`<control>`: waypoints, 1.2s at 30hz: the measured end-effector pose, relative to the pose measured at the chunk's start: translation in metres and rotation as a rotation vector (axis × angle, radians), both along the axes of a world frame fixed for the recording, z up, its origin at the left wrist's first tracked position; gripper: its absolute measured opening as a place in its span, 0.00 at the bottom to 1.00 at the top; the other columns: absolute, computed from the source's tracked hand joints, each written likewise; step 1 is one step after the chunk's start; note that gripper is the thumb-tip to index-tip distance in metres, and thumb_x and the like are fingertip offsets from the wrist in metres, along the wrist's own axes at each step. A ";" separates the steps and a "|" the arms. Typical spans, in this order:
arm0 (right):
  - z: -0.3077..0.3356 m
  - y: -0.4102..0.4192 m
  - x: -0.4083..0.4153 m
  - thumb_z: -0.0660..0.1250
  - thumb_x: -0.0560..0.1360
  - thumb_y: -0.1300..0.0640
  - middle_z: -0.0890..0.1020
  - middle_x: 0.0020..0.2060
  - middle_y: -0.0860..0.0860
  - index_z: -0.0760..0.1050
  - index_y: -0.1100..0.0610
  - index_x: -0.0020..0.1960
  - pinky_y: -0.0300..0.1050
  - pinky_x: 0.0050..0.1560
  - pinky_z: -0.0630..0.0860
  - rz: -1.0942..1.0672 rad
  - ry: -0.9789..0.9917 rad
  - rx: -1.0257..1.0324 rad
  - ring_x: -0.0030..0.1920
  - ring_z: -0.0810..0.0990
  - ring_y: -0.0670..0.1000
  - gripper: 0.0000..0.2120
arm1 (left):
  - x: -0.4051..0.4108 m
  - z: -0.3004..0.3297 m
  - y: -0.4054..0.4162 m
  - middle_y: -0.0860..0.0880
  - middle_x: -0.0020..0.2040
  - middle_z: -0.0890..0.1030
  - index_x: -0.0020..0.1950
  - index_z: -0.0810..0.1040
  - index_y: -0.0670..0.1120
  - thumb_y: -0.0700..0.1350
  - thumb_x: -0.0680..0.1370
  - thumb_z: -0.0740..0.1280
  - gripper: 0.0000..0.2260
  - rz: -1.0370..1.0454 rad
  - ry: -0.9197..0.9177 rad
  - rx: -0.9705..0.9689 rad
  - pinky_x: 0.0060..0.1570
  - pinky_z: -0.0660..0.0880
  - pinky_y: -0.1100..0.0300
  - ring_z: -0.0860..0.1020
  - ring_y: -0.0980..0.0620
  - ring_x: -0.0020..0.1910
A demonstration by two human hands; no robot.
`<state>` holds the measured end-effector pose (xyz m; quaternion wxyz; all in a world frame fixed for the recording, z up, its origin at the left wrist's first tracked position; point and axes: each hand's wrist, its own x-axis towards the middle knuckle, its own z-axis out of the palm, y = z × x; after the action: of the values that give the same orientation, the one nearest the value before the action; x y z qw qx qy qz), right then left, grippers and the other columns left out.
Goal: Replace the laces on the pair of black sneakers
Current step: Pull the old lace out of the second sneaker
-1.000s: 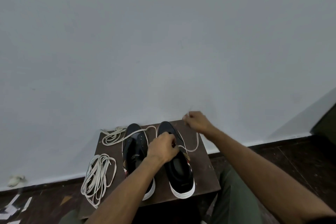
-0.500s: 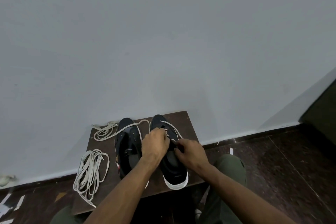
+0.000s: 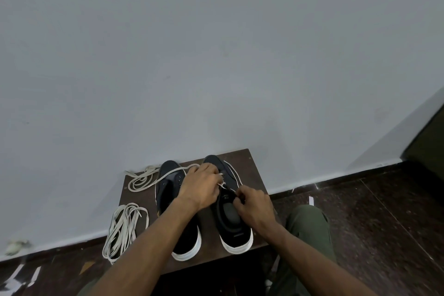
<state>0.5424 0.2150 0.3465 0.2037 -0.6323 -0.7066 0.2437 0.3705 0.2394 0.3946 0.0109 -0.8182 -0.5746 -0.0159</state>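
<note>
Two black sneakers with white soles stand side by side on a small brown stool (image 3: 254, 170), toes toward the wall. My left hand (image 3: 201, 187) lies curled over the eyelet area of the right sneaker (image 3: 231, 221) and grips the white lace (image 3: 222, 184) there. My right hand (image 3: 252, 209) pinches the same lace beside the shoe's tongue. The lace runs on across the left sneaker (image 3: 170, 185) to a loose coil (image 3: 141, 180) at the stool's back left. The left sneaker's eyelets show no lace.
A bundle of off-white laces (image 3: 122, 226) hangs over the stool's left edge. A grey wall stands right behind the stool. Dark floor surrounds it, with white paper scraps (image 3: 16, 276) at the lower left. My green-trousered knee (image 3: 310, 221) is at the right.
My right hand came back from the far right of the stool, where it held the lace out, to the right sneaker's tongue. My left hand stayed on the eyelets.
</note>
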 end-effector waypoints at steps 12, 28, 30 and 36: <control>-0.004 -0.003 -0.001 0.61 0.73 0.50 0.83 0.43 0.52 0.75 0.52 0.48 0.48 0.43 0.72 -0.013 -0.016 0.041 0.47 0.80 0.60 0.08 | -0.024 0.011 0.012 0.48 0.61 0.76 0.63 0.76 0.52 0.48 0.76 0.62 0.16 0.235 -0.033 -0.034 0.62 0.69 0.49 0.72 0.46 0.63; -0.004 -0.005 -0.002 0.61 0.73 0.51 0.83 0.44 0.53 0.75 0.52 0.49 0.48 0.45 0.73 -0.028 -0.005 0.029 0.48 0.80 0.61 0.08 | -0.043 0.045 0.026 0.49 0.60 0.78 0.57 0.82 0.51 0.46 0.76 0.64 0.11 0.412 -0.158 0.234 0.68 0.62 0.46 0.71 0.48 0.65; -0.005 -0.005 -0.002 0.61 0.73 0.50 0.83 0.44 0.52 0.75 0.52 0.49 0.48 0.45 0.74 -0.032 -0.002 0.029 0.48 0.80 0.60 0.09 | -0.040 0.035 0.024 0.47 0.68 0.73 0.68 0.74 0.53 0.43 0.74 0.64 0.21 0.211 -0.055 0.112 0.69 0.63 0.46 0.67 0.46 0.70; -0.004 -0.005 -0.003 0.62 0.73 0.50 0.84 0.44 0.52 0.75 0.52 0.49 0.48 0.46 0.74 -0.032 0.001 0.038 0.48 0.80 0.60 0.09 | -0.015 0.008 0.011 0.54 0.50 0.82 0.45 0.84 0.55 0.51 0.68 0.74 0.07 -0.280 0.364 0.079 0.65 0.69 0.46 0.75 0.49 0.65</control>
<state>0.5393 0.2097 0.3424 0.2196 -0.6394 -0.7009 0.2273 0.3553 0.2507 0.4027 0.1441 -0.8782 -0.4430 0.1083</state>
